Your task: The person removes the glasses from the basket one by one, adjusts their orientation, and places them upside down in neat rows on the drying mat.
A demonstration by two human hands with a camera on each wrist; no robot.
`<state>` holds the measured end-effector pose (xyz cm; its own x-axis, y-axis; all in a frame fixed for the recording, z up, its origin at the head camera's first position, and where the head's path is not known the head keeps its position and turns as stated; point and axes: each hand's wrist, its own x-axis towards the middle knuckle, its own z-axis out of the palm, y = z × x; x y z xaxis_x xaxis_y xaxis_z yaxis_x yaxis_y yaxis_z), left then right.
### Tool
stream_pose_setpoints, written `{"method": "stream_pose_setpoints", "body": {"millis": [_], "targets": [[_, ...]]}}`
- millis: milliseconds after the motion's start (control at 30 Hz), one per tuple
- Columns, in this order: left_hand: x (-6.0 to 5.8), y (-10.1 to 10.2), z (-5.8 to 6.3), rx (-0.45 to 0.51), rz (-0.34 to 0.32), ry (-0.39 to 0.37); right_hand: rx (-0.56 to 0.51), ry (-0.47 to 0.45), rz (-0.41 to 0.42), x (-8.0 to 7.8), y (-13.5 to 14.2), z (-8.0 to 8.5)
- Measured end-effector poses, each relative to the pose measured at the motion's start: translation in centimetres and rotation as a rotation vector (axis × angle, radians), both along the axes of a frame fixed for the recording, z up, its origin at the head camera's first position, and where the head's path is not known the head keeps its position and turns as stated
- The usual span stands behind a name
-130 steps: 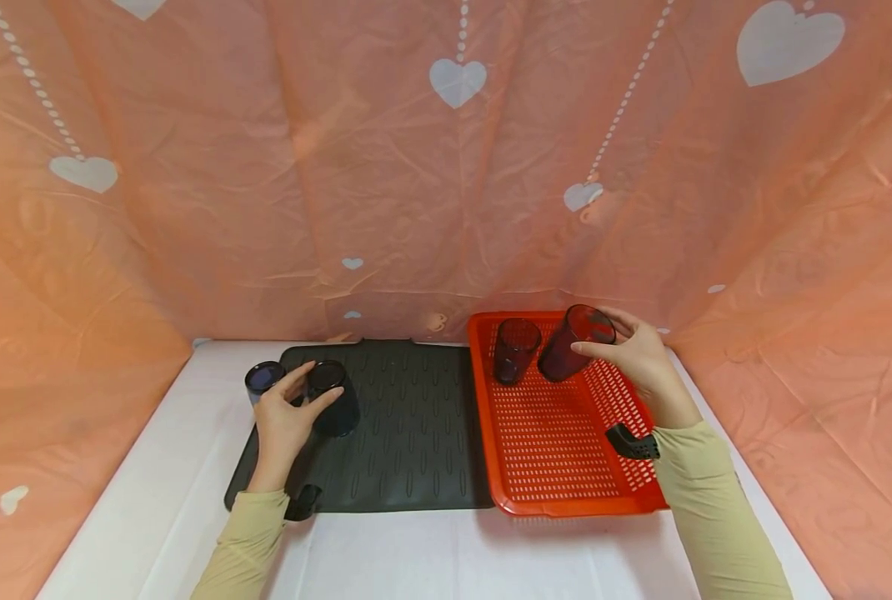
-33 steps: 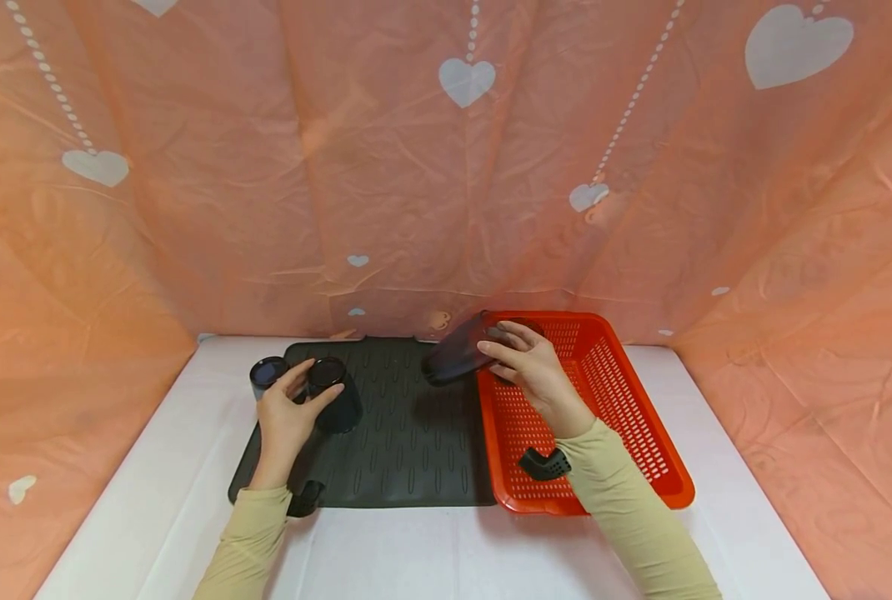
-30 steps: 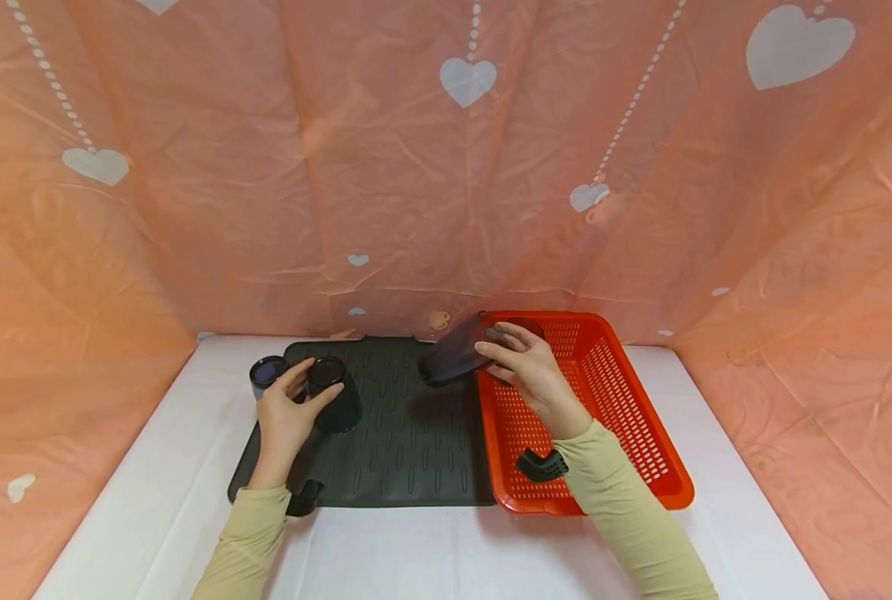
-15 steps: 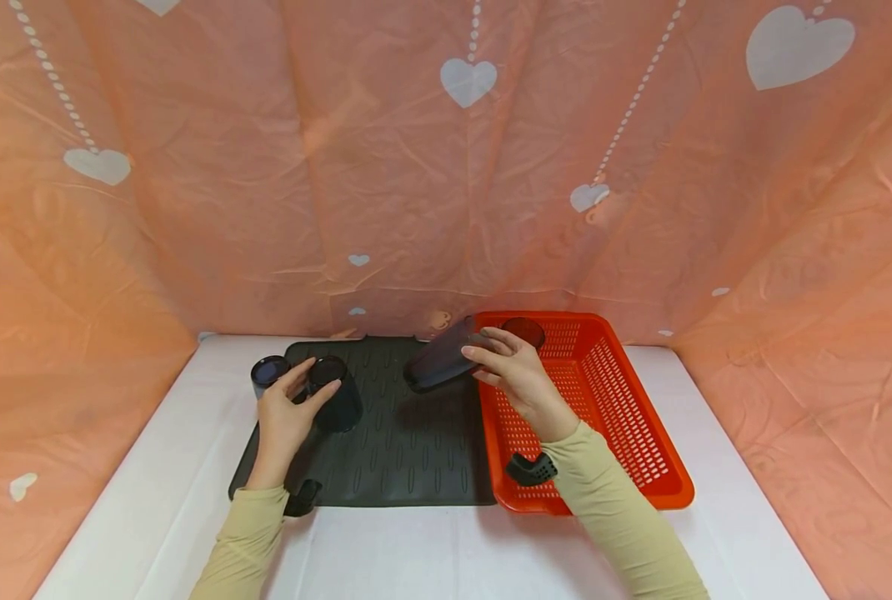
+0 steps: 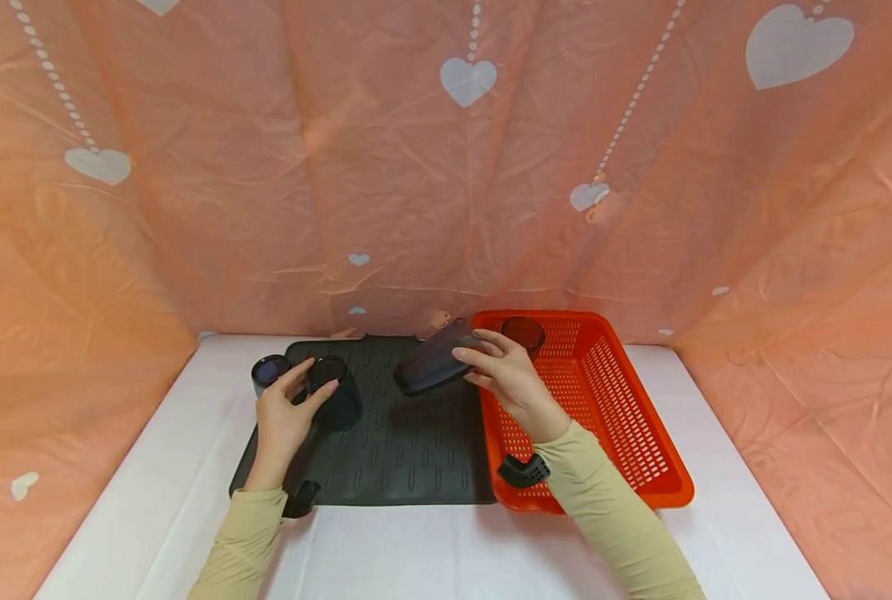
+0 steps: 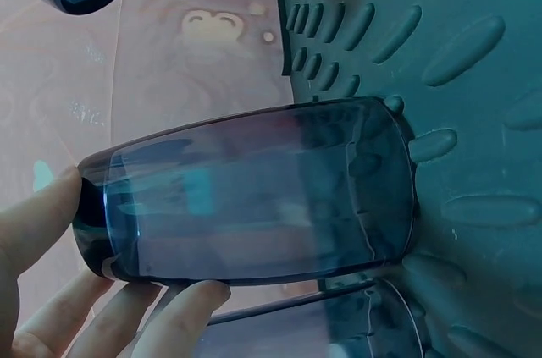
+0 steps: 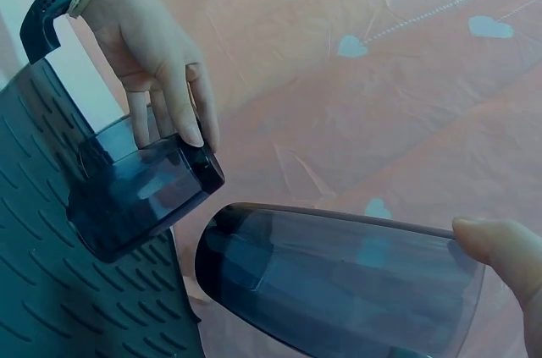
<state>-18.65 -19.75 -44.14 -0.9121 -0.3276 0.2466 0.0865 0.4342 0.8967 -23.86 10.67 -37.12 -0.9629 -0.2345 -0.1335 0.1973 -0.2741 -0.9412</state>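
Observation:
My left hand grips the base end of a dark blue tinted drinking glass; this glass stands upside down, its rim on the black draining mat. Just left of it is a second glass, also base up and partly behind my fingers. My right hand holds another tinted glass near its rim, tilted above the mat with its thick base pointing left. The right wrist view shows that glass apart from the left hand's glass.
An orange-red perforated basket adjoins the mat's right edge. One more glass stands in its back left corner, partly hidden by my right hand. White cloth covers the table; a peach curtain with hearts hangs behind.
My right hand has carried its glass leftward out of the basket and over the mat, tipping it base-left. It still drifts slowly left. The left hand stays on its glass.

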Motion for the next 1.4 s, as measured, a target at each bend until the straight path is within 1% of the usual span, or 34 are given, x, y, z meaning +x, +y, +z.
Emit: {"method": "stream_pose_setpoints", "body": {"millis": [233,400,500,800,967,1167,1400], "targets": [[0.1,-0.1,-0.1,0.017,0.0,0.007,0.006,-0.005,0.003,-0.1,-0.4,-0.2],[0.4,-0.1,-0.2,-0.003,0.014,0.016,0.014,-0.01,0.004,-0.1,-0.7,-0.2],[0.8,0.1,-0.1,-0.006,0.019,0.023,0.003,-0.015,0.001,-0.1,-0.8,-0.3],[2.1,0.4,-0.1,0.06,-0.016,0.057,-0.029,-0.012,-0.001,-0.1,-1.0,-0.2],[2.8,0.8,0.5,0.084,-0.026,0.087,-0.034,0.004,0.008,0.0,-1.0,0.0],[3.2,1.5,1.6,0.1,-0.046,0.135,-0.051,-0.004,0.009,0.1,-0.9,0.1],[3.1,2.5,2.7,0.161,-0.105,0.158,-0.067,0.006,0.02,0.1,-0.6,0.3]]}}
